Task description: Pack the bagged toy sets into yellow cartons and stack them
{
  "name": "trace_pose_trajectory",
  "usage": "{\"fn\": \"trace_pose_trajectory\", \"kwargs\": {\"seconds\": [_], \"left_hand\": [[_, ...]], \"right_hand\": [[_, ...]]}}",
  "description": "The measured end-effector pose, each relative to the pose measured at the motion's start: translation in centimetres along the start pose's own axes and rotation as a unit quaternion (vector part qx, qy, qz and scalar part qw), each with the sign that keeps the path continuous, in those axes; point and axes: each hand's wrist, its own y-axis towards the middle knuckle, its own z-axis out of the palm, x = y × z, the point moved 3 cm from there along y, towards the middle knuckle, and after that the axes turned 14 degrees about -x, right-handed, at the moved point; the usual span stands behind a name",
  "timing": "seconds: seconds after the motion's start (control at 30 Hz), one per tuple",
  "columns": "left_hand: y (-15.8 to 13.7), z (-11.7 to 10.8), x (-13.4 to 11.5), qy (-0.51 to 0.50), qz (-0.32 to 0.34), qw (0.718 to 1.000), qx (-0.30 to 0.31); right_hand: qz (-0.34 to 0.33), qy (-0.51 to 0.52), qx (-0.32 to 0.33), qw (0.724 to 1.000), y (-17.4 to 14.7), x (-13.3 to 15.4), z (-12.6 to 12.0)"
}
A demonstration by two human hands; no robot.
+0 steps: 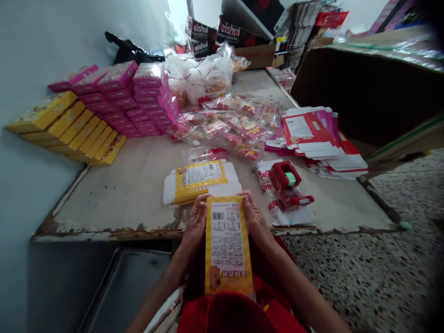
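Observation:
Between both hands I hold a yellow box (227,245), its white printed label and barcode facing up and its lower end against my red clothing. My left hand (197,216) grips its far left corner, fingers closed. At the far right corner my right hand (255,217) is closed on the same box. Just beyond lies a stack of flat yellow cartons (199,178) with white flaps. A red tape dispenser (286,178) with a pale green roll rests on white-and-red plastic packaging to the right.
Stacked yellow boxes (69,127) and pink boxes (149,99) line the wall at left. Clear-wrapped red packets (243,125) lie mid-table. Flat red cartons (312,134) sit at right, beside a large open cardboard box (367,97). The worn table edge (138,235) runs before me.

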Motion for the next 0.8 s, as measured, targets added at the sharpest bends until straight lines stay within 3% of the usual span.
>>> {"fn": "trace_pose_trajectory", "kwargs": {"seconds": [0.13,0.2,0.33,0.5,0.63,0.8], "left_hand": [[1.2,0.0,0.7,-0.078,-0.078,0.993,0.032],[1.8,0.0,0.6,-0.108,-0.095,0.989,0.036],[2.5,-0.4,0.1,-0.112,-0.079,0.990,0.025],[2.2,-0.8,-0.8,0.041,-0.027,0.996,0.071],[1.5,-0.4,-2.1,0.061,0.036,0.996,0.061],[1.3,1.1,-2.7,0.045,-0.022,0.999,0.010]], "right_hand": [[-0.145,-0.175,-0.052,0.973,0.4,1.2,-0.3],[-0.175,-0.194,-0.053,0.964,0.6,1.7,-0.5],[-0.154,-0.167,-0.009,0.974,1.0,1.9,-1.1],[-0.211,-0.236,0.033,0.948,0.0,3.6,-1.5],[-0.212,-0.253,-0.001,0.944,-1.1,5.3,-0.9],[-0.178,-0.244,-0.069,0.951,-1.6,6.3,0.2]]}}
